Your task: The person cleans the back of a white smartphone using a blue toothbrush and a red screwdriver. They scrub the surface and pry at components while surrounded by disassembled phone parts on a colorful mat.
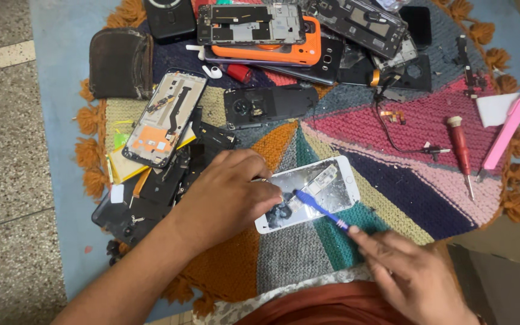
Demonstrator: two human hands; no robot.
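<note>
A white phone screen panel (326,180) lies face down on the round knitted mat (392,198), its shiny inner side showing. My left hand (227,195) presses on the panel's left end, fingertips on its edge. My right hand (407,271) holds a thin blue pry tool (319,209) by its lower end. The tool's tip rests on the panel near my left fingertips.
Several dismantled phones are piled at the mat's top, one in an orange case (266,51). An opened phone frame (165,117) and black parts lie at left. A red screwdriver (460,150) and a pink tool (508,131) lie at right. A brown pouch (120,63) sits upper left.
</note>
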